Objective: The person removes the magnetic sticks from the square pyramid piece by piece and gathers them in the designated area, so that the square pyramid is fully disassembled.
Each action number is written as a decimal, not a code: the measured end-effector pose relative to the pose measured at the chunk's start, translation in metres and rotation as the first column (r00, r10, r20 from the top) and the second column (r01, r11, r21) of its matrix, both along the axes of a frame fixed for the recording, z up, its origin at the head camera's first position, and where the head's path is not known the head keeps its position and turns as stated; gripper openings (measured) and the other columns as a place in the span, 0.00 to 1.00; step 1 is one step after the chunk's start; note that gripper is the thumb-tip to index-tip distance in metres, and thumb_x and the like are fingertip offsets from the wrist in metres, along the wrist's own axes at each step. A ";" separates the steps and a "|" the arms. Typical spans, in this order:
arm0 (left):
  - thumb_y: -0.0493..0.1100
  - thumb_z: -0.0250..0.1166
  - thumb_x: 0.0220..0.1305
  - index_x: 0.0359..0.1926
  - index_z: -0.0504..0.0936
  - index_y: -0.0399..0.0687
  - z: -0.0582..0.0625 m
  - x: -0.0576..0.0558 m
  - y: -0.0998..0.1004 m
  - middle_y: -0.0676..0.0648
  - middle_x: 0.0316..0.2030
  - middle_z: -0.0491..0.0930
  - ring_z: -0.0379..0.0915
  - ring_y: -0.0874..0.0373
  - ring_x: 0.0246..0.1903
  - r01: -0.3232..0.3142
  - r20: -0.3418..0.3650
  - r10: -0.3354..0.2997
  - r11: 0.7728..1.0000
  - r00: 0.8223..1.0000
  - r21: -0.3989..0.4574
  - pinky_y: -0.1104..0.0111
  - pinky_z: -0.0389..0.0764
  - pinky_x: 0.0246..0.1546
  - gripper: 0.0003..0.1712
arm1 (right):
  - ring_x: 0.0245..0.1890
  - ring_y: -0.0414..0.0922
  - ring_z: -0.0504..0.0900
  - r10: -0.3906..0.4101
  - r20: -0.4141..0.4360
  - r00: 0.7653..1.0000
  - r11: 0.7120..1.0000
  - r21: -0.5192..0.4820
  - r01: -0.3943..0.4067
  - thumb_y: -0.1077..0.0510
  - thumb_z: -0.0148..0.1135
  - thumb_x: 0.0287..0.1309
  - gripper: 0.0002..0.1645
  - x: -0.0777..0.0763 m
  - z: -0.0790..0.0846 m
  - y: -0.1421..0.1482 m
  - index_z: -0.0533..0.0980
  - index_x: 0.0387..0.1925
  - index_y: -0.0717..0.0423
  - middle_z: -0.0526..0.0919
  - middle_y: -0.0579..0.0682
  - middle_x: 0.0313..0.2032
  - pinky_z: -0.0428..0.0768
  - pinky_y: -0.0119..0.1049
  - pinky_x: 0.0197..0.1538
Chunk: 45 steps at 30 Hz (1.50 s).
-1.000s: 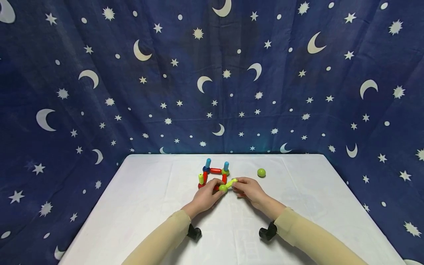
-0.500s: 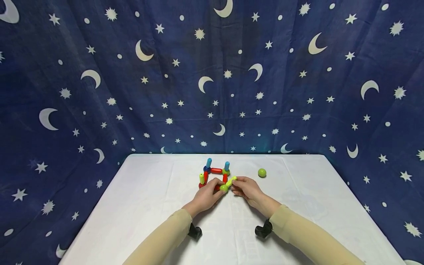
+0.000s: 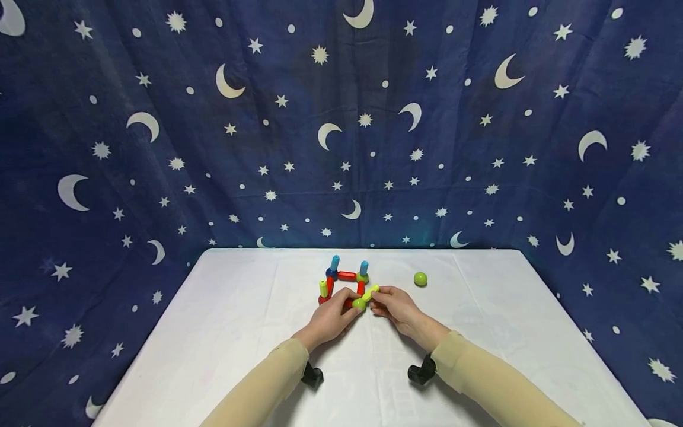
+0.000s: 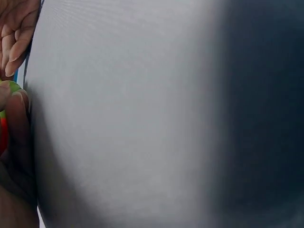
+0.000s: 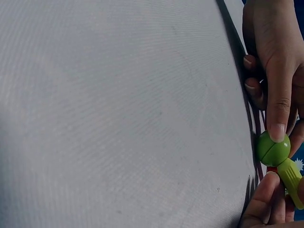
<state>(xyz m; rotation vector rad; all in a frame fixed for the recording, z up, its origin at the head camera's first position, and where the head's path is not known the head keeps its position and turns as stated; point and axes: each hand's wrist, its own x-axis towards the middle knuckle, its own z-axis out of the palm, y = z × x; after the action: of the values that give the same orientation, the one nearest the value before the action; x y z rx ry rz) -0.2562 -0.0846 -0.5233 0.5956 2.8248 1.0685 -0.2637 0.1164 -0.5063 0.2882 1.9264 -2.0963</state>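
the left hand [image 3: 332, 314] grasps a glossy green grooved ball [image 3: 359, 304] at the near right corner of a square frame of red rods [image 3: 347, 276], pinching it between thumb and fingers, probably to steady that corner against a push. the right hand [image 3: 400, 308] pinches a yellow-green ridged stick [image 3: 370, 292] close to its outer end, which seems meant to leave the inner end free to meet the ball. the stick slants up toward the far right, its lower end touching the ball; whether it is seated in a hole i cannot tell.

at the other corners sticks stand upright: a short blue stick [image 3: 335, 263] on a dark blue ball [image 3: 332, 273] at far left, another blue one [image 3: 364, 268] on a green ball [image 3: 362, 277] at far right, and a yellow-green one [image 3: 323, 288] on a red ball at near left. a loose green ball [image 3: 420, 279] lies well apart to the right on the white cloth [image 3: 480, 356], out of the hands' way.
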 end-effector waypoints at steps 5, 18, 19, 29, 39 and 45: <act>0.53 0.64 0.73 0.58 0.75 0.58 0.001 0.002 -0.001 0.57 0.45 0.79 0.73 0.62 0.34 0.002 0.008 -0.002 1.000 1.000 -0.007 0.63 0.75 0.42 0.17 | 0.37 0.42 0.84 -0.005 0.000 1.000 1.000 -0.005 0.005 0.62 0.61 0.72 0.22 0.001 -0.002 -0.002 0.69 0.61 0.69 0.83 0.56 0.40 0.84 0.33 0.43; 0.54 0.64 0.73 0.57 0.75 0.60 0.000 0.002 -0.002 0.58 0.41 0.78 0.73 0.64 0.27 0.003 0.012 -0.003 1.000 1.000 0.009 0.64 0.75 0.37 0.16 | 0.38 0.44 0.85 -0.010 -0.009 1.000 1.000 -0.021 0.010 0.63 0.61 0.72 0.23 0.002 -0.003 -0.001 0.67 0.61 0.69 0.82 0.56 0.40 0.84 0.35 0.45; 0.54 0.64 0.73 0.57 0.75 0.60 0.001 0.001 -0.002 0.58 0.43 0.78 0.73 0.64 0.29 0.001 0.007 -0.001 1.000 1.000 0.004 0.64 0.74 0.38 0.16 | 0.38 0.43 0.85 -0.009 -0.012 1.000 1.000 -0.024 0.008 0.63 0.60 0.72 0.23 0.002 -0.003 -0.001 0.66 0.61 0.69 0.83 0.56 0.40 0.84 0.35 0.45; 0.54 0.65 0.73 0.56 0.76 0.60 0.002 0.002 -0.004 0.58 0.45 0.79 0.73 0.63 0.35 0.007 -0.008 -0.007 1.000 1.000 -0.010 0.63 0.75 0.41 0.16 | 0.34 0.40 0.84 0.003 -0.008 1.000 1.000 -0.024 -0.003 0.61 0.58 0.75 0.21 -0.001 -0.008 -0.001 0.68 0.60 0.71 0.83 0.54 0.36 0.84 0.32 0.42; 0.54 0.64 0.73 0.57 0.75 0.61 -0.001 -0.001 -0.003 0.59 0.47 0.79 0.73 0.62 0.37 0.000 0.008 0.000 1.000 1.000 0.002 0.63 0.75 0.44 0.16 | 0.37 0.42 0.84 0.038 -0.025 0.999 0.999 -0.006 -0.038 0.61 0.58 0.74 0.21 -0.002 -0.008 0.003 0.70 0.61 0.70 0.83 0.56 0.40 0.84 0.34 0.44; 0.55 0.63 0.74 0.56 0.75 0.61 -0.001 0.000 -0.001 0.59 0.44 0.78 0.75 0.63 0.33 -0.006 0.042 0.005 1.000 0.999 0.016 0.63 0.76 0.43 0.15 | 0.36 0.43 0.82 0.082 -0.030 0.996 0.995 0.056 -0.080 0.60 0.60 0.73 0.21 0.003 -0.004 0.013 0.72 0.61 0.68 0.83 0.57 0.40 0.83 0.34 0.39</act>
<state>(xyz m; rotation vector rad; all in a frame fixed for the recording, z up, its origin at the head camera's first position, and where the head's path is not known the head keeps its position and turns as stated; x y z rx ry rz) -0.2567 -0.0857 -0.5240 0.5605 2.7861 1.0920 -0.2611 0.1299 -0.5105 0.1849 1.9822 -2.0110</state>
